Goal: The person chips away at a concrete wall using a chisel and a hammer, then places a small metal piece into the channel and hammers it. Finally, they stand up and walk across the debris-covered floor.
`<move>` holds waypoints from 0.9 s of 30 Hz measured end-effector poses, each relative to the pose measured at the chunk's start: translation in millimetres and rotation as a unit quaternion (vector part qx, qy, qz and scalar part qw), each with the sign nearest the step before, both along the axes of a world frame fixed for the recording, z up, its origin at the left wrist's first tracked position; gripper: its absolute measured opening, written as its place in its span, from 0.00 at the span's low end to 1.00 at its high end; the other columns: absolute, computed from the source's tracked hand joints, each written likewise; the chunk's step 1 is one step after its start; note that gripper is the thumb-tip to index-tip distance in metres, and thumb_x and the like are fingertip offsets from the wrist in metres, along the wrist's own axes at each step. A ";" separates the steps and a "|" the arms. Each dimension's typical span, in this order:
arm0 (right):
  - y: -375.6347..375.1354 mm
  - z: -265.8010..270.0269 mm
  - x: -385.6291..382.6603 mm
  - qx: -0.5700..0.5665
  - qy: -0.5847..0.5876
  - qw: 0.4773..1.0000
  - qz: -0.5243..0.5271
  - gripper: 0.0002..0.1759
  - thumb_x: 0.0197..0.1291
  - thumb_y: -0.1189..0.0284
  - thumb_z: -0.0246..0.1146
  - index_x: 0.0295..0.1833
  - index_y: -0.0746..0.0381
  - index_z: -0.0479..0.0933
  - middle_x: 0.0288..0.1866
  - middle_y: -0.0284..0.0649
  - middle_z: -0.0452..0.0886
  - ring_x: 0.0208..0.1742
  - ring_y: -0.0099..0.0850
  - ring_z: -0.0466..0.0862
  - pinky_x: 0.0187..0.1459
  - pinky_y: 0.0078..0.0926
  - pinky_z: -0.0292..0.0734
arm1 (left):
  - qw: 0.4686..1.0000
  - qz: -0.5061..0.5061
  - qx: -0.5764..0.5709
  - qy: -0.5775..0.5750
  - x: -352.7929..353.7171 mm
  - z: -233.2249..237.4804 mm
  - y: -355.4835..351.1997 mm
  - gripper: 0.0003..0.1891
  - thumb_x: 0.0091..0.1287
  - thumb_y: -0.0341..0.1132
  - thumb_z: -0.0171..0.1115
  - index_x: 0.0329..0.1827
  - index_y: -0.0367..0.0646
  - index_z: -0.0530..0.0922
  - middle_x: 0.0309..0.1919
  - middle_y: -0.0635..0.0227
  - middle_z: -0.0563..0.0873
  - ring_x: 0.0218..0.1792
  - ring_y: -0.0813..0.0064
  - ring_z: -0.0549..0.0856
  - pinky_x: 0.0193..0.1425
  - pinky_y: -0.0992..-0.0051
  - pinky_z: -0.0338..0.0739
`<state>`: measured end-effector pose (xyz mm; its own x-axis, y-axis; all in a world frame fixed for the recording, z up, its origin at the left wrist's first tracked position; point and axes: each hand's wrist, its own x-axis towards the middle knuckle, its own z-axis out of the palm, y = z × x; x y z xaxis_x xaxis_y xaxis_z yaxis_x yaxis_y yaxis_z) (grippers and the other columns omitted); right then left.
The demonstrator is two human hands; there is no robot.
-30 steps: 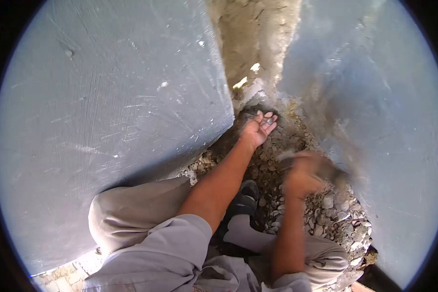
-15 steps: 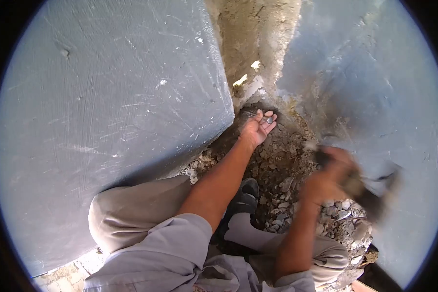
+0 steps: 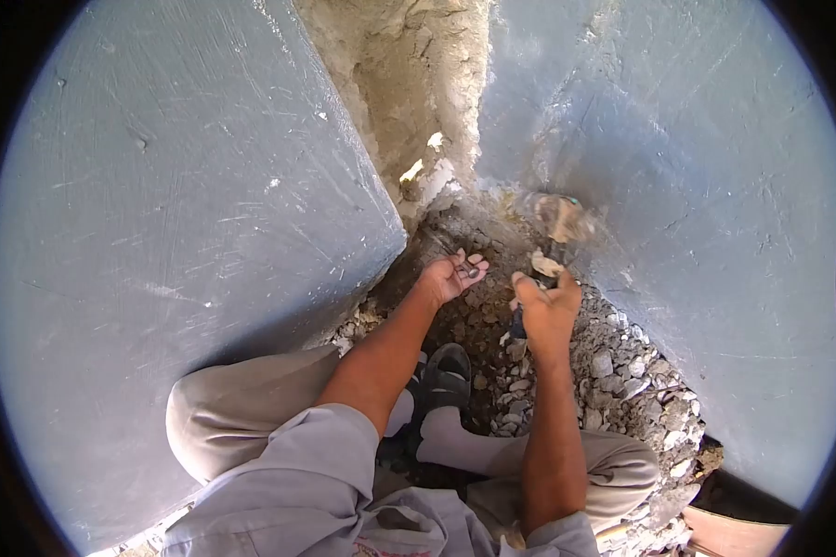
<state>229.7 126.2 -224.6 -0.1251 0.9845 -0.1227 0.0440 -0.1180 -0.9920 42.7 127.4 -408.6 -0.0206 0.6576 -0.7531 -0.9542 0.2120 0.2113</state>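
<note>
Nearest us, at the near edge of the rubble (image 3: 622, 371), we log our bent knees in grey trousers (image 3: 251, 436). One dark sandal (image 3: 448, 376) is planted in the rubble's near part.

Item: our right hand (image 3: 548, 311), over the middle of the rubble, fist closed around the handle of a hammer (image 3: 557, 221). The head is raised over the rubble's far end and is blurred.

Item: our left hand (image 3: 450, 276), at the rubble's far-left side, close to the right hand but apart from it. It is palm up, with fingers curled on a thin dark metal piece (image 3: 470, 270), possibly a chisel, too small to be sure.

Left of the rubble stands a grey slab (image 3: 186, 232); right of it, a grey wall (image 3: 715, 186). Beyond its far end, between them, runs a strip of raw crumbling masonry (image 3: 409, 84).
</note>
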 end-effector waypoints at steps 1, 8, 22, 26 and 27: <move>2.1 1.8 6.1 0.018 0.011 1.000 -0.012 0.11 0.55 0.77 0.70 0.41 0.69 0.80 0.31 0.34 0.83 0.30 0.21 0.79 0.33 0.24 0.75 | 1.000 -0.005 0.002 0.000 5.7 1.4 0.4 0.07 0.81 0.33 0.47 0.45 0.42 0.72 0.44 0.56 0.84 0.50 0.50 0.86 0.58 0.51 0.85; -4.1 -15.2 23.8 0.031 0.022 0.999 -0.022 0.19 0.58 0.77 0.73 0.51 0.72 0.77 0.40 0.36 0.84 0.36 0.24 0.82 0.40 0.23 0.77 | 0.999 0.027 0.021 0.006 24.5 -6.2 -3.9 0.08 0.79 0.34 0.51 0.45 0.39 0.74 0.43 0.58 0.83 0.50 0.52 0.86 0.59 0.52 0.85; -33.2 -70.9 -24.0 0.165 -0.196 0.967 0.011 0.06 0.57 0.76 0.66 0.39 0.67 0.80 0.27 0.42 0.81 0.31 0.35 0.83 0.39 0.31 0.80 | 0.971 0.213 0.075 -0.080 -13.1 -2.0 14.7 0.05 0.77 0.33 0.55 0.47 0.41 0.74 0.43 0.58 0.83 0.49 0.53 0.87 0.59 0.51 0.85; -31.7 -109.7 -37.5 0.024 -0.153 0.982 0.106 0.09 0.52 0.76 0.68 0.39 0.66 0.79 0.24 0.36 0.80 0.22 0.27 0.79 0.25 0.28 0.75 | 0.975 0.203 0.057 -0.074 -20.2 -4.3 23.3 0.05 0.77 0.35 0.55 0.43 0.45 0.76 0.43 0.59 0.85 0.50 0.53 0.87 0.58 0.51 0.85; -39.5 -100.8 -34.6 0.003 -0.100 0.990 0.095 0.08 0.52 0.77 0.69 0.38 0.66 0.79 0.24 0.35 0.80 0.21 0.25 0.78 0.24 0.26 0.73 | 0.971 0.220 0.060 -0.076 -21.0 -2.3 19.4 0.05 0.77 0.35 0.55 0.43 0.45 0.76 0.45 0.59 0.85 0.51 0.53 0.87 0.59 0.51 0.85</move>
